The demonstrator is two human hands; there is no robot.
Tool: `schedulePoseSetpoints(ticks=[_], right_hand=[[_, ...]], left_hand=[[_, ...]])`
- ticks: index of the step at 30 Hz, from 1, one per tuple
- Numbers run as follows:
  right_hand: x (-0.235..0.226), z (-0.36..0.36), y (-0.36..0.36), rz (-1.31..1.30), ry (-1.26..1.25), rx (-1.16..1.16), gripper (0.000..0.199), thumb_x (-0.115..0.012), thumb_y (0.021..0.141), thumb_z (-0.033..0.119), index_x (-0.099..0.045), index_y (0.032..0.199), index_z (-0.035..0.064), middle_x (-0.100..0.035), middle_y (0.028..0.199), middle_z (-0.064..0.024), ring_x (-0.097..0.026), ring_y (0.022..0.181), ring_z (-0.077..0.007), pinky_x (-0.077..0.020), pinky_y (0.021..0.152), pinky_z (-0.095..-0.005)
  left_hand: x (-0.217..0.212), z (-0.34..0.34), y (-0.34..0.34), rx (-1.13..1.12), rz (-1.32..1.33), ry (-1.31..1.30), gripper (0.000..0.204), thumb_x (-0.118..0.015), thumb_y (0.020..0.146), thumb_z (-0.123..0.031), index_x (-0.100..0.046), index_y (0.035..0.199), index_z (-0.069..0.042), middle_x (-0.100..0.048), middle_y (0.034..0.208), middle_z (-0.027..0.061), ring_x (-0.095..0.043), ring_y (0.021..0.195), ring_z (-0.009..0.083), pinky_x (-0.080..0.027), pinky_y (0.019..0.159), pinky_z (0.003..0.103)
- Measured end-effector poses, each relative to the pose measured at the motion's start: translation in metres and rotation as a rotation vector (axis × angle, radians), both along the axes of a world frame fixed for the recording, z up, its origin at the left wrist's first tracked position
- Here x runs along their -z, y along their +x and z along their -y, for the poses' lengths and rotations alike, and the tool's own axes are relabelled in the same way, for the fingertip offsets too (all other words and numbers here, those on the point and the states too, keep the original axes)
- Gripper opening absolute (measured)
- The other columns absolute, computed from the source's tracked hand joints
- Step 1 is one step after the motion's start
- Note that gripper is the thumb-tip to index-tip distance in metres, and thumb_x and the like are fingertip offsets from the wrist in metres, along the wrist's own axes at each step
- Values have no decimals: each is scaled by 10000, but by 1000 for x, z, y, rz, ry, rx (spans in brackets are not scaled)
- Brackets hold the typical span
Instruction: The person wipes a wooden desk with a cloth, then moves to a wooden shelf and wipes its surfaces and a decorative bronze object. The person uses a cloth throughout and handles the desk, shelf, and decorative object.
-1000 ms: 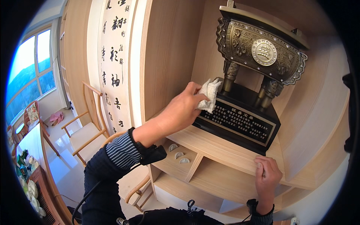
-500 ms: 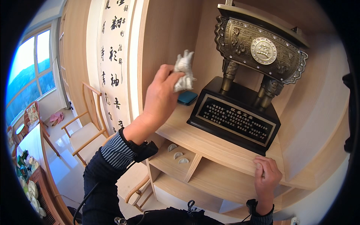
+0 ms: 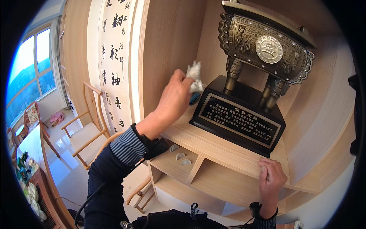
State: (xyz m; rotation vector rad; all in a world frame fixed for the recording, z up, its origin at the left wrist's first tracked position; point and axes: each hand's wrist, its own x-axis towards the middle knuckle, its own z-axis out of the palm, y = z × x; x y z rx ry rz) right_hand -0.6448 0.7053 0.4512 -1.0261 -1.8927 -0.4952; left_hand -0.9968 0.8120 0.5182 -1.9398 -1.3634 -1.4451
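A crumpled whitish cloth (image 3: 195, 76) is pinched in my left hand (image 3: 173, 95), raised in front of the shelf niche. Just right of it stands a bronze-coloured ding vessel (image 3: 263, 45) with a round emblem, its legs set on a black plinth (image 3: 238, 118) with an inscribed front plate. Partly hidden behind my left hand and the cloth, a dark teal flat object (image 3: 194, 98) lies on the shelf. My right hand (image 3: 272, 177) rests at the front edge of the shelf board (image 3: 228, 158), below the plinth's right corner, with fingers curled and nothing visible in them.
Several pale crescent-shaped pieces (image 3: 180, 155) lie in the compartment below. A calligraphy scroll (image 3: 114, 65) hangs at the left beside the cabinet's side panel. Wooden armchairs (image 3: 89, 137) and a table (image 3: 34, 149) with small wares stand further left, near a window (image 3: 32, 65).
My left hand has moved right and slightly down with the cloth, closer to the plinth, covering more of the teal object. My right hand has stayed in place.
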Motion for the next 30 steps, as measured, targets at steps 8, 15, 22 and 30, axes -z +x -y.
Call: schedulePoseSetpoints(ticks=[8,15,22,30], right_hand=[[0,-1,0,-4,-1,-4,67,-633,868,-5,-694,865,24,-728,916,-89,-671,771,-245,-521,647,-331],[0,-3,0,13,43,-6,64,-665,842,22,-703,874,64,-733,926,-60,-674,771,-251,-526,638,-334],[-1,1,-1,-22,-1,-16,86,-610,890,-17,-690,864,2,-725,912,-107,-669,767,-245,-514,644,-325],[-2,0,-3,-1,6,-6,83,-609,881,-22,-686,856,-1,-724,912,-109,-666,771,-247,-519,663,-331]], left_hand=[[3,24,-3,57,-38,183,330,-711,774,69,-675,1089,-23,-525,1079,163,-614,951,369,-541,781,449],[9,23,16,128,-207,148,336,-707,764,76,-686,1077,-45,-520,1082,145,-616,962,330,-552,791,419],[-14,5,-16,-52,-1,172,361,-724,764,59,-702,1111,-41,-540,1073,155,-627,957,366,-552,793,451],[-13,27,-8,-83,-94,377,323,-739,746,18,-698,1049,-84,-536,1037,115,-618,940,305,-562,719,402]])
